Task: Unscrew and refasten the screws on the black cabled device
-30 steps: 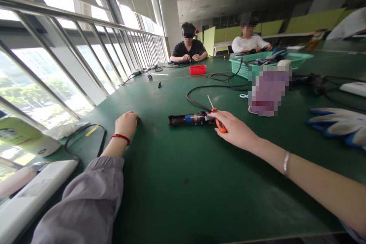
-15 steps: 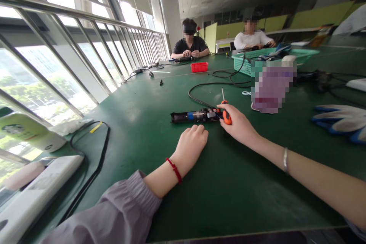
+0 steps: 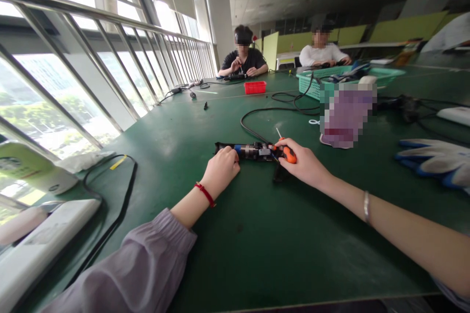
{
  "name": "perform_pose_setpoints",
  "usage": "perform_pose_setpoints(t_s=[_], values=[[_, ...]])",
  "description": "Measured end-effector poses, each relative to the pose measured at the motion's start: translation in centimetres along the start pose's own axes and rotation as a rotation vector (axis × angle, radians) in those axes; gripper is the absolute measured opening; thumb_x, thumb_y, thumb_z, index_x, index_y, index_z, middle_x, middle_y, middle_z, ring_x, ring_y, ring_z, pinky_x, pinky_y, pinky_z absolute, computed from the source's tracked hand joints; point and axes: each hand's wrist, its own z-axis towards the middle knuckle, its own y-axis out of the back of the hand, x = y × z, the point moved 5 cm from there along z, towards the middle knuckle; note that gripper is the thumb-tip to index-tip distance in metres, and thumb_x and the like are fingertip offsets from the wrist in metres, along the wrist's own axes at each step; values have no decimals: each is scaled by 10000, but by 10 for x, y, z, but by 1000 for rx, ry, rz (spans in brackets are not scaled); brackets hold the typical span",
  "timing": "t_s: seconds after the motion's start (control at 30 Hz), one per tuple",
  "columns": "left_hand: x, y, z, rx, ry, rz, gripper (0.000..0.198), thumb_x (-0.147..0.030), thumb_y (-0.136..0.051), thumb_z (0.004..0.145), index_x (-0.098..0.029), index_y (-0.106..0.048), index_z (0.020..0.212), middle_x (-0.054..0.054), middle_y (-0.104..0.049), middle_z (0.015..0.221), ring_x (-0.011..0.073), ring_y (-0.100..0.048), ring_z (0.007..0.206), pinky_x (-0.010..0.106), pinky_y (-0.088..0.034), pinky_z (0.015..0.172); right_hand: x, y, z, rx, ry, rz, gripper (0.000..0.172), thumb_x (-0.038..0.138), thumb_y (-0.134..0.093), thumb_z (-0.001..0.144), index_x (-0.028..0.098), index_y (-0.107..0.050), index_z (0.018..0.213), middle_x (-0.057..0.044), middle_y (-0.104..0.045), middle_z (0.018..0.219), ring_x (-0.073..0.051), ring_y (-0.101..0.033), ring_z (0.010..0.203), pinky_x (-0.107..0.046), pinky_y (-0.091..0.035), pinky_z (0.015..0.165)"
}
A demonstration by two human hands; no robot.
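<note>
A black corded tool lies on the green table, its inner metal parts and a blue band exposed. My left hand is closed over its left portion, fingers curled and partly hiding it. In my right hand is a screwdriver with an orange and black handle, its thin shaft pointing up and away from me. The right fingers also rest close against the tool's right end; whether they touch it is hidden. Below that end a dark part shows, and a black cable loops away behind.
Ahead are a red tray and a green basket of items. At right lie a blurred purple object and gloves. A white case and black strap lie left. Two people work at the far side.
My left hand has moved left and forward onto the tool's left portion. The tool has shifted slightly, and the screwdriver's shaft leans further left.
</note>
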Motion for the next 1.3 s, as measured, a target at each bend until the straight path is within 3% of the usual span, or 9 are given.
perform_pose_setpoints(t_s=[0.17, 0.33, 0.47, 0.63, 0.73, 1.3], values=[[27, -1, 8, -40, 57, 64, 137, -133, -471, 794, -135, -592, 859, 102, -607, 944, 232, -588, 916, 323, -483, 788, 24, -8, -10, 174, 188, -33, 378, 225, -543, 757, 205, -548, 1135, -63, -637, 1075, -199, -612, 889, -338, -480, 812], [39, 2, 8, -67, -19, 8, 94, -164, -506, 762, -169, -583, 817, 62, -637, 892, 206, -606, 834, 286, -467, 705, 37, -13, -15, 253, 312, -138, 386, 232, -512, 799, 175, -524, 1181, -100, -612, 1147, -223, -595, 993, -383, -466, 899], [32, 10, 3, -133, -93, -38, 99, -147, -510, 756, -188, -584, 809, 24, -653, 833, 175, -606, 757, 254, -441, 637, 34, -13, -14, 271, 290, -145, 391, 273, -507, 820, 188, -505, 1202, -89, -596, 1174, -215, -602, 988, -374, -478, 893], [13, 20, -6, -403, -278, -176, 97, -177, -496, 844, -181, -592, 855, 32, -648, 870, 152, -595, 810, 245, -465, 710, 33, -13, -14, 279, 310, -159, 421, 256, -513, 810, 173, -495, 1223, -95, -584, 1194, -223, -590, 1015, -386, -474, 910], [7, 20, -9, -494, -343, -236, 146, -220, -450, 909, -180, -590, 924, 42, -645, 896, 148, -595, 830, 252, -481, 740, 34, -14, -14, 274, 330, -159, 435, 238, -516, 803, 166, -487, 1231, -100, -578, 1209, -227, -582, 1038, -391, -470, 923], [2, 10, -4, -508, -402, -78, 155, -211, -409, 939, -167, -556, 959, 33, -628, 875, 141, -574, 810, 233, -480, 695, 31, -15, -15, 278, 352, -147, 435, 233, -523, 804, 182, -480, 1234, -87, -574, 1228, -222, -572, 1074, -387, -463, 944]])
